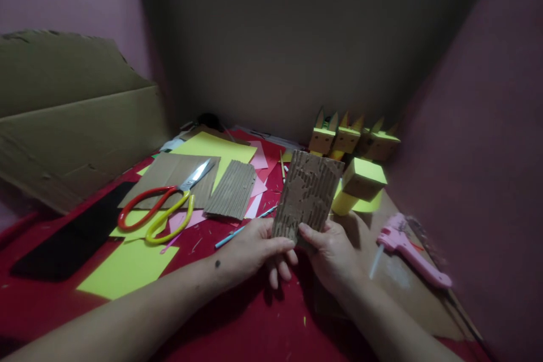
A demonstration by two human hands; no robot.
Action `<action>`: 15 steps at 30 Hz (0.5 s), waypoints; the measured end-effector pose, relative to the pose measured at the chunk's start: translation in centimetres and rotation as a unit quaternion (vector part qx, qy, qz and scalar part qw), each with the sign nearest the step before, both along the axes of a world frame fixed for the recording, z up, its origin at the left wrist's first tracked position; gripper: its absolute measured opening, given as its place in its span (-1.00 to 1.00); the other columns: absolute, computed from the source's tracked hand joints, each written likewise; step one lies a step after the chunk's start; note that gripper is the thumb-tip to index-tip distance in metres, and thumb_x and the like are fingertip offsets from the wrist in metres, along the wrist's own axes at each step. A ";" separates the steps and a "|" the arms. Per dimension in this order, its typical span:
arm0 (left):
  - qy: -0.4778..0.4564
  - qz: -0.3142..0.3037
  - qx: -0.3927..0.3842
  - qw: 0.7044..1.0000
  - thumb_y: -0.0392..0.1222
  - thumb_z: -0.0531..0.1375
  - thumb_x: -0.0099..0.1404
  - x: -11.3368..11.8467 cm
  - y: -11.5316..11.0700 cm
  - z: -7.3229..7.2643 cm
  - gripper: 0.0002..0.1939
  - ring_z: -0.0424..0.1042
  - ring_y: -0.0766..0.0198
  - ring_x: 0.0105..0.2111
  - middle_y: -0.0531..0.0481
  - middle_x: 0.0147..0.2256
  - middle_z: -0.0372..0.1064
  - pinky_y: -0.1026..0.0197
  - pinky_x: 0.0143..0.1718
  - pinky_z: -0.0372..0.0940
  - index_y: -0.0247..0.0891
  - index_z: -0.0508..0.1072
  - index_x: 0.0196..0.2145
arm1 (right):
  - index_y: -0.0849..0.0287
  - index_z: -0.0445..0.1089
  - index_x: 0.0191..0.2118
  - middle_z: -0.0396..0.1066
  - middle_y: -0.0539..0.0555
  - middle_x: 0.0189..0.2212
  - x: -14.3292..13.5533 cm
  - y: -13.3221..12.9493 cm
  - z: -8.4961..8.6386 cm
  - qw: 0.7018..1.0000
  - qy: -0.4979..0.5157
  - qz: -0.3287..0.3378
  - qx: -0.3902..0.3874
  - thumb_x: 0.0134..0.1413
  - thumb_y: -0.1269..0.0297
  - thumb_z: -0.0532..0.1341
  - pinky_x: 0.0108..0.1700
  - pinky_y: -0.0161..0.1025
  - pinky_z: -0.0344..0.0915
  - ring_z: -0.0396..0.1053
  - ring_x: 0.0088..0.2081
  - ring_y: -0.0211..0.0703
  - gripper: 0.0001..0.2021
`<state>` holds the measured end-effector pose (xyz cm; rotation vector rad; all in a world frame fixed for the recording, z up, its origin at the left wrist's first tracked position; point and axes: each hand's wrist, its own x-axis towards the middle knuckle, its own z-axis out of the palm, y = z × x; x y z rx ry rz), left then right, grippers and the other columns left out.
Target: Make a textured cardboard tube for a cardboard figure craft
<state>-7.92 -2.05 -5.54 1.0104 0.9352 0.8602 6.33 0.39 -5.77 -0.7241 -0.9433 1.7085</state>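
Between my hands a piece of corrugated cardboard (307,195) is held up, its ridged side with torn paper patches facing me. My left hand (265,246) pinches its lower left corner with the thumb in front. At the lower right edge, my right hand (331,246) grips it, thumb on the ridges and the other fingers behind. A second ridged cardboard piece (232,189) lies just left of it. Scissors (169,206) with one red and one yellow handle rest partly spread on a flat cardboard sheet (138,181). Behind my right hand stands a small box figure (365,178) with a yellow top.
A pink glue gun (409,251) lies on a cardboard base (407,305) at the right. Several box figures with pointed ears (348,138) stand at the back right. Yellow paper (131,266) and a black flat object (72,243) lie left; a large cardboard box (76,124) rises beyond.
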 end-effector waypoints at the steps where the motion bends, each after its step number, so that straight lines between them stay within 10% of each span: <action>1: 0.002 -0.001 -0.002 1.000 -0.17 0.20 0.17 0.0 0.0 0.0 -0.82 0.40 0.34 -0.71 -0.04 -0.58 0.44 0.40 -0.76 0.27 -0.36 0.35 -0.45 | 0.22 0.48 -0.40 0.54 0.07 -0.47 0.1 0.0 0.1 1.000 -0.002 0.008 0.000 -0.27 0.30 0.43 -0.31 -0.15 0.42 0.49 -0.42 -0.07 -0.78; 9: 0.066 0.024 -0.009 0.997 -0.09 0.18 0.20 -0.6 0.2 0.6 -0.75 0.34 0.38 -0.74 0.00 -0.63 0.39 0.41 -0.78 0.19 -0.35 0.38 -0.49 | 0.24 0.37 -0.50 0.42 0.01 -0.71 1.4 0.3 0.7 0.969 -0.245 0.037 0.015 -0.12 0.09 0.34 -0.67 -0.39 0.27 0.35 -0.71 -0.26 -0.71; 15: 0.130 0.044 0.029 0.990 -0.03 0.17 0.21 -1.0 0.1 1.5 -0.64 0.12 0.51 -0.81 0.11 -0.74 0.24 0.48 -0.82 -0.05 -0.32 0.34 -0.62 | 0.26 0.35 -0.47 0.33 -0.05 -0.79 1.4 0.3 0.6 0.979 -0.179 0.094 -0.007 -0.10 0.02 0.31 -0.81 -0.47 0.09 0.20 -0.83 -0.35 -0.65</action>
